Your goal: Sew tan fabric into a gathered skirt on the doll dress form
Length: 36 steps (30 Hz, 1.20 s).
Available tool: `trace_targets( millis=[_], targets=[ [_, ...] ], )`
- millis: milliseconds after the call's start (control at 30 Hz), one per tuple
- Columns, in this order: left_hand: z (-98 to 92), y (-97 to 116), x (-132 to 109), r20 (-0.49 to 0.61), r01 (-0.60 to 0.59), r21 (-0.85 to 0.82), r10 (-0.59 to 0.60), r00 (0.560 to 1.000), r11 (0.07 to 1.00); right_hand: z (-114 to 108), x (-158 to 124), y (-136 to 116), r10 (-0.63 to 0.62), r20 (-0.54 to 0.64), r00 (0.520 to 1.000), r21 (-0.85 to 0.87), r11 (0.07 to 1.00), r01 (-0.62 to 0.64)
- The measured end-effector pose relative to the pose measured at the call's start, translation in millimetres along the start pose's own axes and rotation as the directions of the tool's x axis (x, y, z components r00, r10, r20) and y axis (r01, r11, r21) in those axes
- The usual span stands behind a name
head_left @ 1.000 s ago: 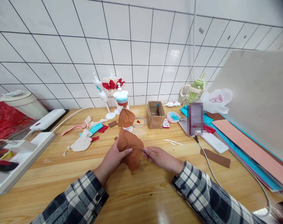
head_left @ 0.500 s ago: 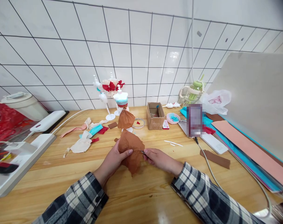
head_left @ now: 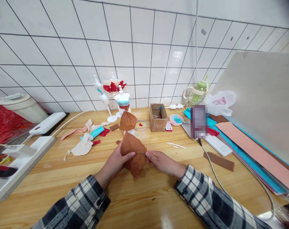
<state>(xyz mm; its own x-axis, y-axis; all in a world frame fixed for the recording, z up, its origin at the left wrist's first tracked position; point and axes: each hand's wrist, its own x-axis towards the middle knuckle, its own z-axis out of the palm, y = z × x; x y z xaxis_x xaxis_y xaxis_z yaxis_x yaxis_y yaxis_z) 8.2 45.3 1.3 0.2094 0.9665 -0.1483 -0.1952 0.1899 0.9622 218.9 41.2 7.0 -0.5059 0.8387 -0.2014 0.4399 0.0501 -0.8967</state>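
Note:
My left hand [head_left: 117, 160] grips a rust-brown piece of crepe paper [head_left: 134, 144], thumb on top and fingers behind it. The piece is wrinkled, with a torn-looking lower point. My right hand [head_left: 158, 160] is closed on a thin metal tool that looks like tweezers [head_left: 143, 154]; its tip touches the paper's right side, and most of it is hidden in my fingers. Just beyond stands a small white dress form [head_left: 122, 95] with a light-blue and red top and a gathered brown skirt [head_left: 128, 121].
Paper scraps [head_left: 83, 144] lie at left, near a power strip [head_left: 39, 156]. A cardboard box [head_left: 158, 124], a pink dish [head_left: 176, 120] and a phone [head_left: 199, 122] stand behind my right hand. Coloured paper sheets [head_left: 249, 143] and a cable [head_left: 213, 168] lie at right. More decorated forms [head_left: 105, 100] stand behind.
The view has shifted very slightly. Both hands keep their hold, and the tool's tip stays at the brown paper's right side.

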Motion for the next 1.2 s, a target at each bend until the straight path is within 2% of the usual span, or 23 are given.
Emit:
trace_targets(
  millis=[267,633,900,1200],
  targets=[
    [0.2,-1.2,0.4,0.021,0.001,-0.004,-0.001,1.0,1.0,1.4,-0.2,2.5,0.004,-0.013,1.0,0.061,0.998,-0.003],
    [0.2,-0.7,0.7,0.02,-0.015,0.052,0.014,1.0,0.999,6.5,1.7,2.8,-0.021,0.005,1.0,0.038,0.999,0.021],
    [2.6,1.3,-0.5,-0.001,-0.023,0.047,0.023,1.0,0.999,3.1,0.6,0.3,-0.015,-0.037,0.999,-0.041,0.999,0.014],
    [1.2,-0.4,0.1,-0.031,-0.047,0.076,0.049,0.998,0.996,7.2,1.1,3.2,-0.016,-0.014,1.0,0.072,0.997,0.017]
  ],
)
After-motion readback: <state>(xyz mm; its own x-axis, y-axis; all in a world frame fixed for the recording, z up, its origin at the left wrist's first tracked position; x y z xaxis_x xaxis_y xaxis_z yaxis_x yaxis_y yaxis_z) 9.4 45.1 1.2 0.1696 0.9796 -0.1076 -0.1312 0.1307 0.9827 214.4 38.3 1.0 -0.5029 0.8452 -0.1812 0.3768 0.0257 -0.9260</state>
